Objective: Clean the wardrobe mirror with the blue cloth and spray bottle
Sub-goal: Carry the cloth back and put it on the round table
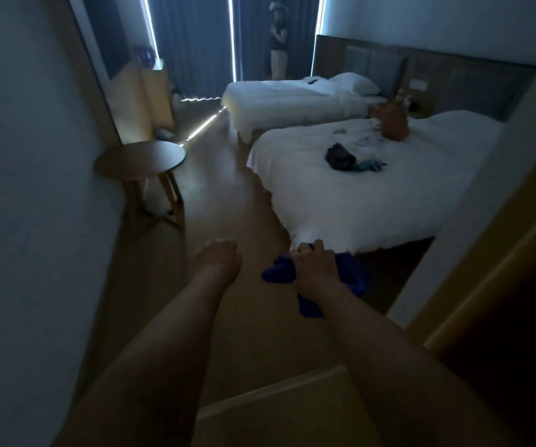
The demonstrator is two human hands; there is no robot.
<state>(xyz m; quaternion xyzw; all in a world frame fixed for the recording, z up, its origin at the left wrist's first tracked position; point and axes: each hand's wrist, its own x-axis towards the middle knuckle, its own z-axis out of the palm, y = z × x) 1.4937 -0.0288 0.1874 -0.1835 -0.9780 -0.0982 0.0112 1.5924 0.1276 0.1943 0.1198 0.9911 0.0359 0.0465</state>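
My right hand [315,269] has its fingers [316,246] curled over and clamped on the blue cloth [281,272], which bunches out to the left of the knuckles and hangs down below the wrist. The cloth is up in the air in front of me, held over the wooden floor [228,195] just short of the near corner of the closer bed [373,195]. My left hand [220,258] is out beside it, a little apart, fingers folded into a loose fist with nothing in them that I can see. Both forearms reach forward from the bottom of the view.

Moving outward: the closer bed has white covers with a dark bundle [340,156] and a small bluish item [368,165] lying on it, and a brown bag [390,122] standing further up. A second white bed [292,98] sits beyond it with a pillow [353,82] at the padded headboard [373,64]. To my left a small round wooden bench [141,159] stands against the wall [18,156]. Dark curtains [192,43] cover the far end, with bright strips of daylight at their edges. Another person [279,43] stands by the curtains. The room is very dim. On my right a wooden panel edge [486,285] runs up the frame; I can't make out a mirror or a spray bottle in this light.
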